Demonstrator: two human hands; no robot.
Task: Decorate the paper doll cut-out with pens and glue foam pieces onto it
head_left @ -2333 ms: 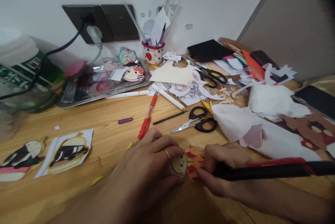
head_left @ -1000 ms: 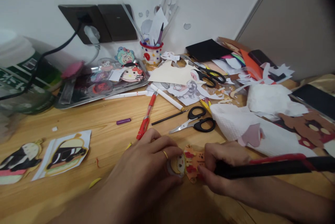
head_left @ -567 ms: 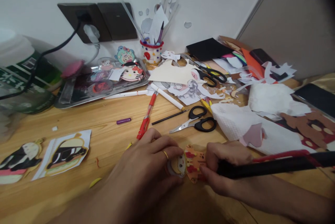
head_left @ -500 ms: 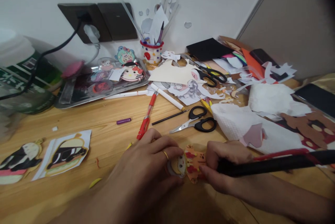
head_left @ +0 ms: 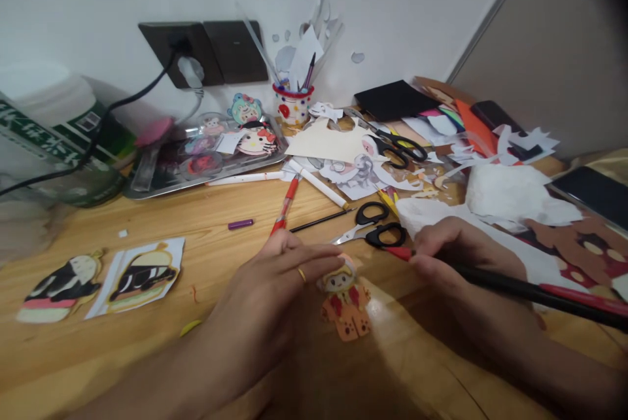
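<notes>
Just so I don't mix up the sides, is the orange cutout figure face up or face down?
Face up: the cutout figure shows its drawn eyes and orange outfit.

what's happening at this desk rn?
Someone is working on a small paper figure lying on the table. The left hand has its fingers over the figure's head. The right hand holds a black pen, its red end off the figure and near the closer scissors. Off to the left lie a loose cutout and another on white paper.
</notes>
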